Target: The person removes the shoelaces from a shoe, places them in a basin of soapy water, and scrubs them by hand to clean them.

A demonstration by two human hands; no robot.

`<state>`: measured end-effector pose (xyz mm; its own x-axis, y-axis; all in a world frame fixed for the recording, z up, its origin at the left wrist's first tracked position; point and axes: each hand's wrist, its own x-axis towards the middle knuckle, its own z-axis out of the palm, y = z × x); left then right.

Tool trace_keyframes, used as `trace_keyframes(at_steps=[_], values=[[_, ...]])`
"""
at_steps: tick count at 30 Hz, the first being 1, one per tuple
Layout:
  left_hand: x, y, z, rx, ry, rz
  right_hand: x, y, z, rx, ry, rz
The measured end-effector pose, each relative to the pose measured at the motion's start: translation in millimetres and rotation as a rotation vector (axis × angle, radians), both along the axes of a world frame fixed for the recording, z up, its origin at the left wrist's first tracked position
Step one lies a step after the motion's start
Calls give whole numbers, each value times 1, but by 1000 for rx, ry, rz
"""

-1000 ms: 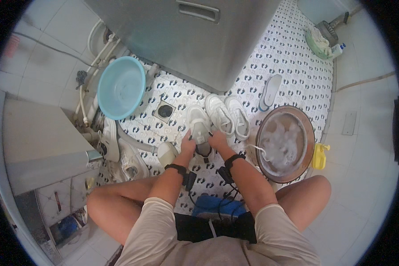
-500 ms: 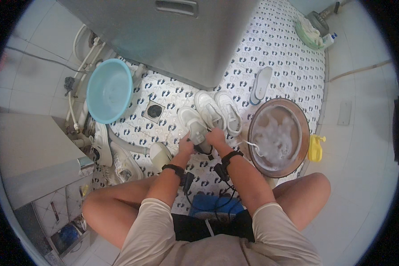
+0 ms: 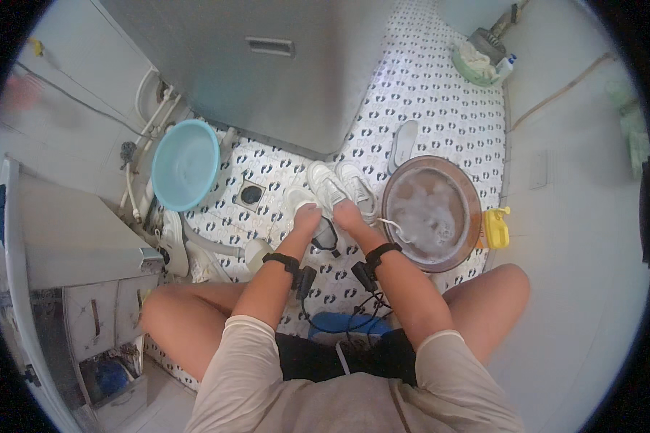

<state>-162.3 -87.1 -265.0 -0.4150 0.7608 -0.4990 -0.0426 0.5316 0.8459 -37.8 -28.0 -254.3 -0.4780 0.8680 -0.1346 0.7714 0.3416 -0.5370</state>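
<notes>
My left hand (image 3: 308, 218) is closed on the left side of a white and grey shoe (image 3: 326, 234). Closed at the shoe's other side is my right hand (image 3: 347, 215); the fingertips of both hands are hidden. The shoe's pale toe points away from me, and its darker grey heel end faces me. Just beyond my hands two white sneakers (image 3: 328, 185) (image 3: 358, 189) lie side by side. To their right stands a brown basin (image 3: 470, 189) of foamy water, with a white lace-like strand (image 3: 396, 225) over its near left rim.
A light blue basin (image 3: 156, 170) leans by pipes at left, near a floor drain (image 3: 251, 195). More shoes (image 3: 172, 245) lie below it. A flat grey insole-like piece (image 3: 404, 141) lies beyond the brown basin; a yellow bottle (image 3: 496, 228) stands right of it. A large grey cabinet (image 3: 267, 94) blocks the far side.
The whole view has shifted a little. My hands have slid slightly farther along the shoe's sides, covering more of its middle. The sneakers beside it stay put.
</notes>
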Motion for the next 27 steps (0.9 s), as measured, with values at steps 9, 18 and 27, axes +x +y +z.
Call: trace_keyframes(at_steps=[9,18,27], values=[[68,41,191,189,-297,-152,35,33,155,-265,824,-311],[140,71,267,348,-341,-382,118,40,246,-147,1113,-372],[191,81,297,258,-388,-660,192,29,286,277,796,-426]])
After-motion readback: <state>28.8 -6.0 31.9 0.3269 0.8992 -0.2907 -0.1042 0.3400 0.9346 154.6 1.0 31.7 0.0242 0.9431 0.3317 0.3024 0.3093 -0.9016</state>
